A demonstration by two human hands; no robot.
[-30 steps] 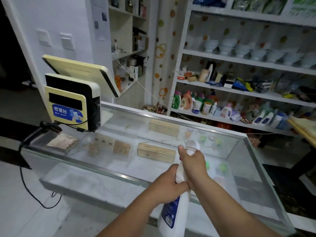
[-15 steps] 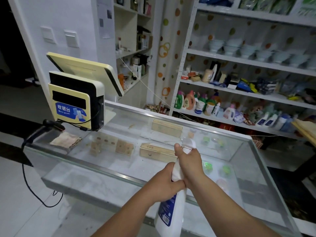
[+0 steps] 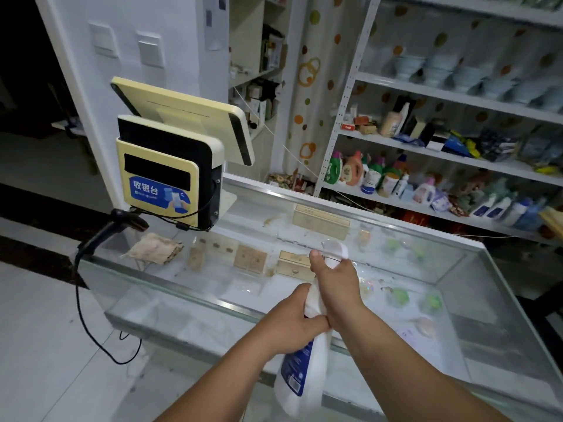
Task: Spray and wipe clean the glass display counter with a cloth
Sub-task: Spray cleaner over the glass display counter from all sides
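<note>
Little changed vs 1 s ago — left hand [image 3: 291, 325] & right hand [image 3: 335, 284] still grip spray bottle [image 3: 301, 380], nozzle over counter [image 3: 182, 290]; prob. spraying, mist unclear; cloth [image 3: 154, 248] untouched.

White plastic spray bottle [image 3: 304, 385], smooth with a soft sheen, and a glossy blue printed label on its side. Under it is the glass display counter [image 3: 213, 287]: clear glass, hazy and smudged, edged in dull metal strip. At ten o'clock from the bottle lies a cloth [image 3: 154, 248], beige, crumpled, coarse-looking. Pale wooden boxes [image 3: 320, 220] at twelve, matt. Register [image 3: 164, 178] at eleven: matt cream plastic, glossy black panel. Floor [image 3: 36, 330] at nine: polished tile.
</note>
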